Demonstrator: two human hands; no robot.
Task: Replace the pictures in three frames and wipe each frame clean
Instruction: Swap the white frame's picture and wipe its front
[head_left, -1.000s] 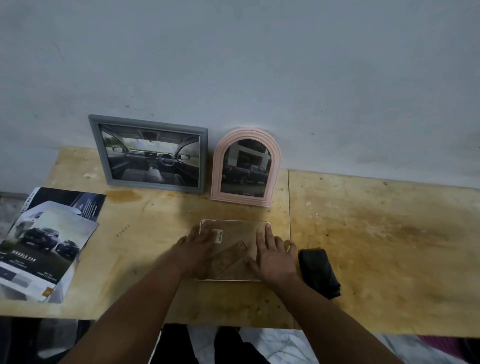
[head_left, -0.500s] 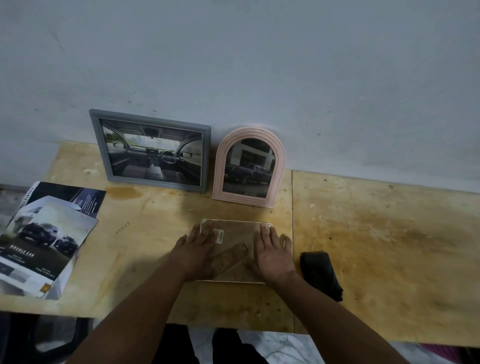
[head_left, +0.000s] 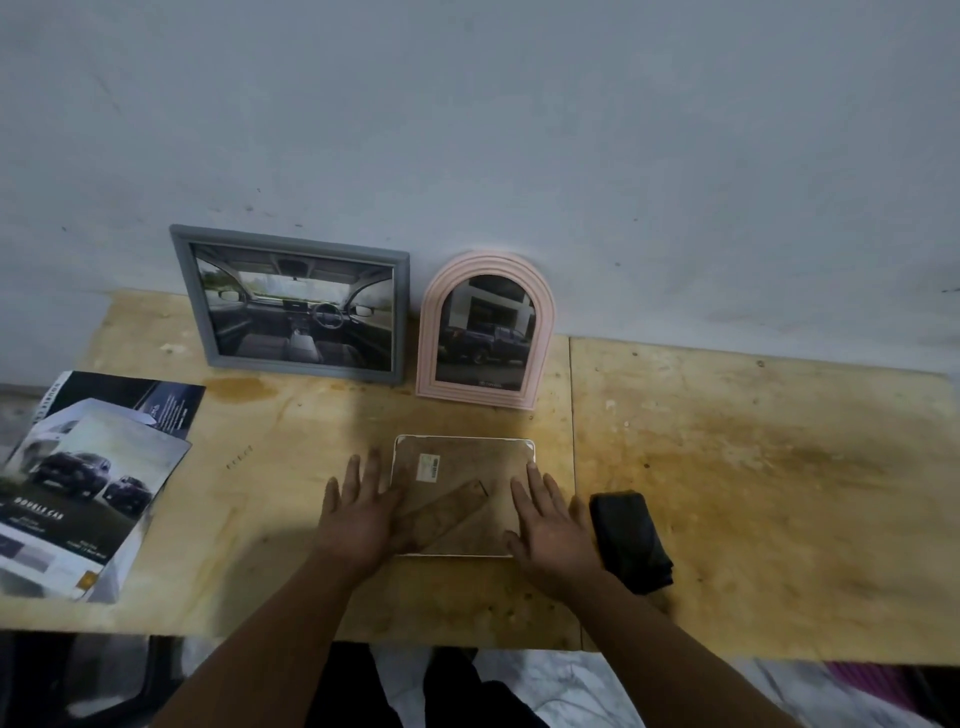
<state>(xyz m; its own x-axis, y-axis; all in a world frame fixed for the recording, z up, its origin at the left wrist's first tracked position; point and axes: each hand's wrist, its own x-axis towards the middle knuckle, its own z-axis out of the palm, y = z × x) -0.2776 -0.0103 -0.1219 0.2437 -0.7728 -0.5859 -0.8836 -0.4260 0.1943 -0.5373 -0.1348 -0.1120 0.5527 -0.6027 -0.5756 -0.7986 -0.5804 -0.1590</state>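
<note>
Centre of picture: I see the third frame (head_left: 462, 493) lying face-down on the table (head_left: 753, 467), my left hand (head_left: 363, 514) and right hand (head_left: 553, 525) flat at its sides, fingers spread, gripping nothing. Grey frame (head_left: 296, 304) and pink frame (head_left: 485, 332) stand above it against the wall; the cloth (head_left: 631, 540) lies just right of my right hand.

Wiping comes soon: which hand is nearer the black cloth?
Right. The right hand lies just beside the black cloth; the left hand is across the face-down frame.

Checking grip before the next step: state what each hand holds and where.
Neither grasps anything. The left hand and right hand lie flat, fingers spread, on the side edges of the face-down frame.
</note>
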